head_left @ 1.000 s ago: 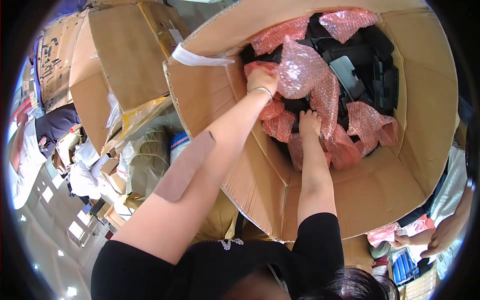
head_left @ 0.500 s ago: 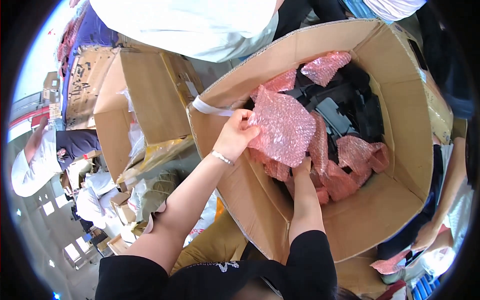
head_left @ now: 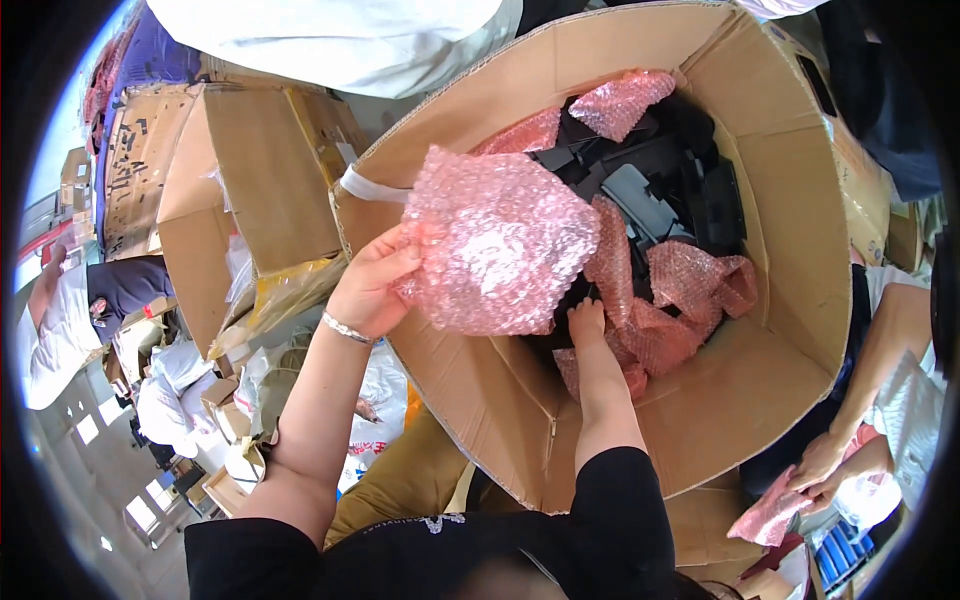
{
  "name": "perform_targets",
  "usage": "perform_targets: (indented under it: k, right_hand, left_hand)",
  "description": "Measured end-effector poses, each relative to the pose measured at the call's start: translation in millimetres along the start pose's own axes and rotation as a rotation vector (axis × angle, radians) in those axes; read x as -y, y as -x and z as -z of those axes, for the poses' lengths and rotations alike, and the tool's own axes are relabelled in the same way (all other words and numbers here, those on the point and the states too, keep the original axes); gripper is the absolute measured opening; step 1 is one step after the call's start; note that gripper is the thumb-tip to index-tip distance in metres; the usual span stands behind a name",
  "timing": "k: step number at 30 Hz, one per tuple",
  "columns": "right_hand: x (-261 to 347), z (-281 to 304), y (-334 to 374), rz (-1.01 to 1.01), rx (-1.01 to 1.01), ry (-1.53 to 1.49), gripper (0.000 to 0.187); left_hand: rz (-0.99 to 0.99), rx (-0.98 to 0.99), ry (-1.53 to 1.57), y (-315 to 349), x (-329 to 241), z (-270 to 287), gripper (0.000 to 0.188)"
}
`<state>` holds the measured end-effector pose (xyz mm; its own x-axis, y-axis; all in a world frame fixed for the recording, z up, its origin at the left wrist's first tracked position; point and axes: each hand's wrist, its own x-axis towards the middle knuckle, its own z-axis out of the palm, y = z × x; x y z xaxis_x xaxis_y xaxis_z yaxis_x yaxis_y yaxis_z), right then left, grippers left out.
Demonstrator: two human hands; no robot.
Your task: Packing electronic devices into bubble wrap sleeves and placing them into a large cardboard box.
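My left hand (head_left: pixel 375 280) is closed on the edge of a pink bubble wrap sheet (head_left: pixel 505 245), lifted over the left wall of a big cardboard box (head_left: pixel 770 415). Down inside the box my right hand (head_left: pixel 587 320) rests among dark parts, its fingers curled; what they hold, if anything, is hidden. Beside it lie crumpled strips of pink bubble wrap (head_left: pixel 665 335). Black plastic pieces (head_left: pixel 710 200) fill the far part, with a grey flat piece (head_left: pixel 640 203) among them. Another bubble wrap piece (head_left: pixel 625 103) lies at the far wall.
Other cardboard boxes (head_left: pixel 270 180) stand to the left, one with loose yellow tape. A person in a white top (head_left: pixel 350 40) is close behind the box. At the right, another person's hands (head_left: pixel 830 465) hold pink bubble wrap. White bags (head_left: pixel 170 390) lie at left.
My left hand has drawn the bubble wrap sheet left, toward the box's edge. My right hand shows more of its fingers now. The view has shifted slightly.
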<state>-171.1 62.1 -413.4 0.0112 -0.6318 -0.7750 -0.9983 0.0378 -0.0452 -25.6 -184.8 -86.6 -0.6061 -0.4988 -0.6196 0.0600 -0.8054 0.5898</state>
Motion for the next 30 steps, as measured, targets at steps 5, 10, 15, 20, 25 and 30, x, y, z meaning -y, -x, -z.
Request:
perform_targets:
  k: [5, 10, 15, 20, 25, 30]
  right_hand:
    - [6.2, 47.1, 36.3, 0.074, 0.039, 0.054, 0.021]
    - [-14.4, 107.1, 96.6, -0.148, -0.538, -0.426, 0.011]
    - [-28.8, 198.6, 220.3, -0.385, -0.522, -2.221, 0.021]
    - [-11.2, 214.3, 360.7, 0.102, -0.415, -2.966, 0.033]
    - [17.5, 239.2, 459.2, 0.334, -0.595, -2.799, 0.036]
    - [27.4, 247.0, 484.9, 0.169, -0.834, -2.530, 0.028]
  left_hand:
    - [-0.023, -0.023, 0.165, 18.4, 7.9, 17.4, 0.035]
    - [0.073, 0.089, 0.513, 36.7, 13.9, 9.2, 0.033]
    - [0.128, 0.113, 0.602, 71.5, 21.3, -17.9, 0.027]
    - [0.158, 0.188, 0.591, 116.2, 34.8, -80.0, 0.026]
    - [-0.319, -0.336, -0.317, 163.0, 71.1, -112.6, 0.013]
    - [-1.085, -0.465, -1.183, 202.0, 61.7, -182.1, 0.044]
